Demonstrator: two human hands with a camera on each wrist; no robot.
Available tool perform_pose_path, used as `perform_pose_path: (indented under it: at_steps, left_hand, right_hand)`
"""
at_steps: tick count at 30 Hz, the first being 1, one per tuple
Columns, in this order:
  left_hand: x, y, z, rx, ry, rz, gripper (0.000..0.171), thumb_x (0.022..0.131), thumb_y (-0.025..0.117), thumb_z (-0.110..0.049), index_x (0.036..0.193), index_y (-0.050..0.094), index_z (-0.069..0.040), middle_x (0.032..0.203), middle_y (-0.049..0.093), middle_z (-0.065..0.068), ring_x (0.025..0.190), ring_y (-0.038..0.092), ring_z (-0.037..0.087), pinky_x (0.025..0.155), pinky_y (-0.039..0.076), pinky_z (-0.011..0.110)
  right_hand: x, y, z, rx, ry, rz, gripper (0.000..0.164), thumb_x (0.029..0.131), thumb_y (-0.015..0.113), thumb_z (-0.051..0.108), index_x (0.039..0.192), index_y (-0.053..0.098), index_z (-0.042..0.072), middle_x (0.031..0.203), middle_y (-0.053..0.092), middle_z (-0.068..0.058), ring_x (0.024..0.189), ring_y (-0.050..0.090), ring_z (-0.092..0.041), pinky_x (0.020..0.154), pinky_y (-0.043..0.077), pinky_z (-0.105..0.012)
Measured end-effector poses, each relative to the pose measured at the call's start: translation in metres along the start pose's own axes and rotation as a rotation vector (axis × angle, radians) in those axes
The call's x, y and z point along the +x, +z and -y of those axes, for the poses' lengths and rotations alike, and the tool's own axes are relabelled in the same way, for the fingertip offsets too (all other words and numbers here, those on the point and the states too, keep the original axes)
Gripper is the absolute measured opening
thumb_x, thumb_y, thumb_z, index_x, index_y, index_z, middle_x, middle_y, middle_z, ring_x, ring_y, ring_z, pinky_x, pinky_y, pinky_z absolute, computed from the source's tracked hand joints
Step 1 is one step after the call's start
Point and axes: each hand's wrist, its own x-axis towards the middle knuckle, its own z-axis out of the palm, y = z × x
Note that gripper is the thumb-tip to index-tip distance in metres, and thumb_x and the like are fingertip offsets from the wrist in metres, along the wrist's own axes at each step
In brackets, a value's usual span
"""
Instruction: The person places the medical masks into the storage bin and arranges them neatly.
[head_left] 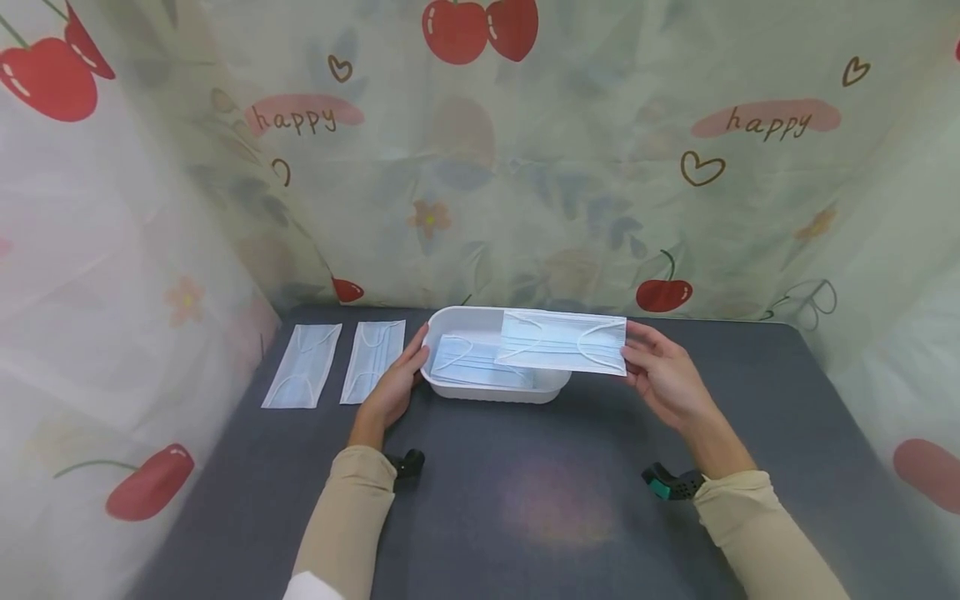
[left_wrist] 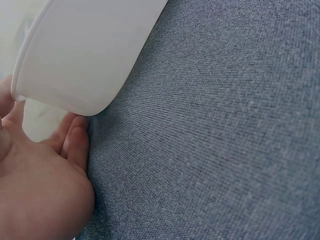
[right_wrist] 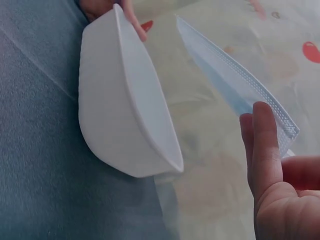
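So the blue face mask [head_left: 562, 342] is pinched by one short end: the right hand [head_left: 667, 379] has thumb and fingers closed on it, with barely a gap between them. Pretty much the whole mask sticks out leftward from that grip, ear loops facing up, above the right part of a white plastic bin [head_left: 491, 392]. Right wrist cam shows it clear of the rim.

The left hand [head_left: 393, 383] is partly curled round the bin's left end, a digit hooked over the rim and the rest low on the outside. More masks [head_left: 480, 362] lie inside, though honestly I can't make out how many.

The bin sits by the middle of the tabletop's [head_left: 525, 467] far edge. Toward the far left corner, two more masks lie flat: an outer one [head_left: 302, 367] and an inner one [head_left: 372, 362] just beside the left hand. Behind it all hangs a cherry-print cloth [head_left: 562, 183].
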Motion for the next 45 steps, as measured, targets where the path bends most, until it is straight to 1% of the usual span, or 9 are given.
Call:
perform_pose_path:
  at_steps: [5,7,13,21,27,32,39,42,45]
  left_hand:
    - [-0.001,0.000,-0.002,-0.005,-0.006,-0.001,0.054,0.112,0.031,-0.038,0.163,0.012,-0.042,0.173,0.003,-0.015,0.161,-0.001,0.014,0.132,0.003,0.048]
    - [-0.001,0.000,-0.002,-0.002,-0.005,-0.002,0.054,0.112,0.031,-0.038,0.163,0.012,-0.043,0.173,0.003,-0.015,0.161,-0.001,0.014,0.132,0.003,0.048]
    - [0.000,-0.001,-0.001,0.007,-0.003,-0.002,0.053,0.112,0.032,-0.040,0.162,0.014,-0.045,0.173,0.004,-0.014,0.161,0.000,0.014,0.132,0.004,0.048]
    - [0.000,0.000,0.000,0.003,-0.005,-0.001,0.053,0.113,0.031,-0.038,0.162,0.013,-0.044,0.173,0.004,-0.013,0.161,0.000,0.014,0.132,0.004,0.048]
    - [0.001,-0.001,0.002,-0.001,-0.022,-0.019,0.053,0.111,0.033,-0.042,0.161,0.016,-0.046,0.173,0.005,-0.015,0.161,0.001,0.013,0.132,0.005,0.046]
    - [0.000,-0.001,0.002,0.006,-0.015,-0.009,0.053,0.112,0.032,-0.041,0.162,0.014,-0.045,0.173,0.004,-0.015,0.161,0.000,0.014,0.132,0.005,0.047]
    - [-0.001,0.001,0.000,0.008,-0.005,0.000,0.054,0.112,0.031,-0.041,0.162,0.013,-0.044,0.173,0.003,-0.015,0.161,0.000,0.014,0.132,0.004,0.047]
    - [0.000,0.000,0.000,0.006,-0.004,0.004,0.053,0.112,0.031,-0.040,0.162,0.013,-0.044,0.173,0.003,-0.014,0.161,0.000,0.014,0.132,0.004,0.048]
    - [0.001,0.001,0.000,0.005,0.000,0.008,0.053,0.112,0.031,-0.040,0.163,0.013,-0.043,0.173,0.003,-0.014,0.161,0.001,0.014,0.132,0.004,0.048]
  right_hand:
    - [0.011,0.011,-0.003,-0.040,0.025,-0.011,0.057,0.108,0.048,0.010,0.160,0.027,0.009,0.151,0.047,-0.015,0.108,0.069,-0.006,0.090,0.060,-0.023]
    - [0.015,0.016,-0.004,-0.038,0.028,-0.010,0.055,0.108,0.047,0.009,0.160,0.028,0.008,0.153,0.044,-0.018,0.108,0.069,-0.007,0.091,0.060,-0.024]
    - [0.026,0.028,-0.011,-0.040,0.049,-0.011,0.055,0.108,0.045,0.006,0.159,0.028,0.008,0.155,0.043,-0.021,0.107,0.068,-0.008,0.089,0.060,-0.025]
    - [0.041,0.043,-0.019,-0.022,0.062,-0.003,0.053,0.107,0.043,0.002,0.158,0.030,0.006,0.152,0.045,-0.023,0.103,0.069,-0.009,0.085,0.062,-0.026]
    - [0.048,0.055,-0.022,0.006,0.058,0.004,0.054,0.105,0.042,-0.002,0.158,0.031,0.006,0.152,0.045,-0.023,0.105,0.067,-0.011,0.084,0.062,-0.026]
    - [0.054,0.064,-0.025,0.023,0.073,0.006,0.054,0.105,0.043,-0.003,0.157,0.032,0.006,0.149,0.047,-0.022,0.104,0.068,-0.012,0.085,0.062,-0.027]
    - [0.062,0.076,-0.029,0.018,0.081,-0.014,0.055,0.104,0.041,-0.005,0.157,0.033,0.005,0.148,0.046,-0.022,0.107,0.064,-0.015,0.081,0.062,-0.026]
    - [0.065,0.081,-0.031,0.002,0.084,-0.027,0.055,0.103,0.040,-0.005,0.157,0.034,0.005,0.150,0.045,-0.022,0.111,0.062,-0.018,0.081,0.062,-0.027]
    - [0.068,0.086,-0.034,0.014,0.091,-0.035,0.055,0.103,0.040,-0.006,0.156,0.035,0.005,0.149,0.044,-0.023,0.110,0.062,-0.019,0.082,0.062,-0.028]
